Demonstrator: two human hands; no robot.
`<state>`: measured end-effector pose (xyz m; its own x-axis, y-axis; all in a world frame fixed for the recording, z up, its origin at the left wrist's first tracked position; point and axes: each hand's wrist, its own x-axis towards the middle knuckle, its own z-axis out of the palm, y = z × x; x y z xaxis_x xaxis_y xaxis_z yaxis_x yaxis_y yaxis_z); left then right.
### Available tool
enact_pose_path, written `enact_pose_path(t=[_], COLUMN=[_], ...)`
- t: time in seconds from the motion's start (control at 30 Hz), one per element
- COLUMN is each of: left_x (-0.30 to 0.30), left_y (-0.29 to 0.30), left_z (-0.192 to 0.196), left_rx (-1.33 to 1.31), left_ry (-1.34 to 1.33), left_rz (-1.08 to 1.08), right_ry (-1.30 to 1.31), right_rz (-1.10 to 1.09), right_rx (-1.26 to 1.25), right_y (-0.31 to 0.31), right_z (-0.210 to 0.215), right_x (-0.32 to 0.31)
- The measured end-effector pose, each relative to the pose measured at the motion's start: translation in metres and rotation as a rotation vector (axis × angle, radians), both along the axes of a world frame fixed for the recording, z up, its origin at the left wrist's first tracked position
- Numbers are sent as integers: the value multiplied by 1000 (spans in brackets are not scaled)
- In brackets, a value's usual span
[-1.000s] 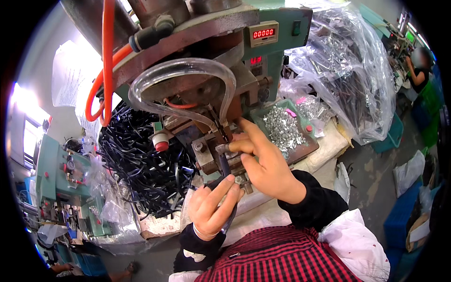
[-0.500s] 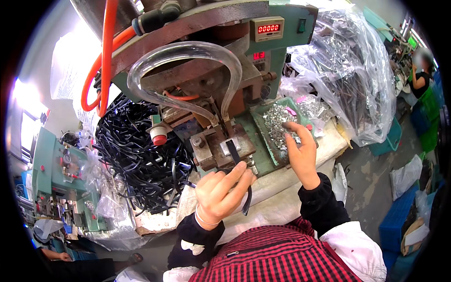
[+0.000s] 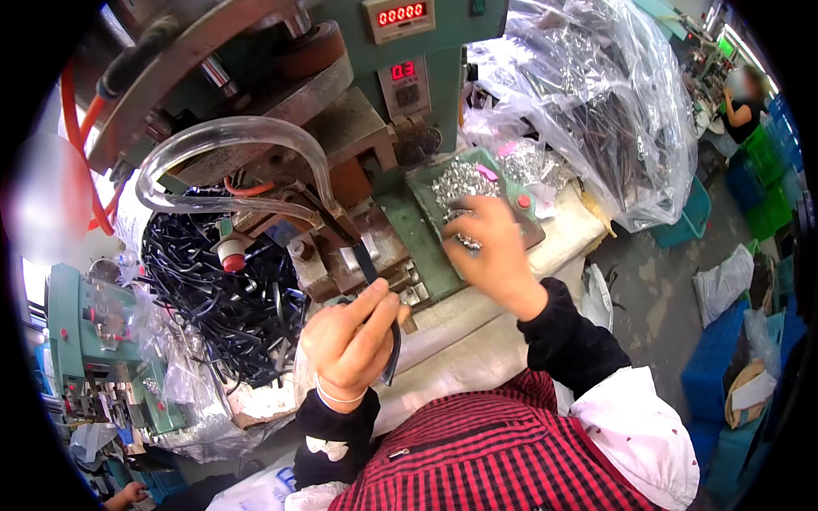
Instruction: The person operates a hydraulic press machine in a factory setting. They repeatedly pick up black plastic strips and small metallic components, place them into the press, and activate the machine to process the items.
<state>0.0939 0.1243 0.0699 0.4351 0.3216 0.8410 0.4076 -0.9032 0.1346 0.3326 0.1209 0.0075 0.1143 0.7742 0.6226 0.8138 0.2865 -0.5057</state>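
My left hand (image 3: pixel 348 347) pinches a narrow black strap (image 3: pixel 365 263) between thumb and fingers. The strap's far end lies on the metal die block (image 3: pixel 385 237) of a press, and its tail hangs below my fingers. My right hand (image 3: pixel 494 260) is over the near part of a shallow green tray (image 3: pixel 419 186) heaped with small silvery metal pieces (image 3: pixel 458 177). Motion smears its fingers, so whether they hold a piece is not clear. A clear, looped tube (image 3: pixel 230 128) arches over the die area.
A big pile of black straps (image 3: pixel 226 298) lies left of the die, beside a red push button (image 3: pixel 231 257). The press's green body (image 3: pixel 443 77) rises behind. A large clear bag (image 3: pixel 596 111) stands at the right. Another person (image 3: pixel 744 106) is far right.
The view has shifted, so the press sits further left. My right hand has moved in closer to the die, over the tray's near part. My left hand still holds the strap on the die.
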Motion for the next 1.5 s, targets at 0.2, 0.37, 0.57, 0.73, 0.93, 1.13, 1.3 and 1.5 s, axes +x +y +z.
enact_pose_path(t=[0.2,0.37,0.57,0.73,0.93,1.13,1.3,1.5], left_x=[-32,-20,-106,-183,-145,-155,-156,-107], left_y=[-32,-59,-84,-48,13,26,12,18], left_z=[-12,-21,-35,-3,-36,-74,-23,-44], left_rx=[-65,-15,-55,-407,-402,-374,-1098,-923], left_ry=[2,-40,-106,-510,319,-14,-561,-701], left_rz=[41,16,468,847,943,843,301,229], right_ry=[-343,-463,-250,98,180,21,99,639], right_rz=[100,-19,0,69,60,-72,-24,315], right_rx=[-191,-114,25,-20,-69,1,44,42], right_y=[18,49,26,19,2,-47,-50,17], right_z=[-37,-108,-43,4,9,7,31,63], right_x=[-24,20,4,-15,-29,-1,7,-61])
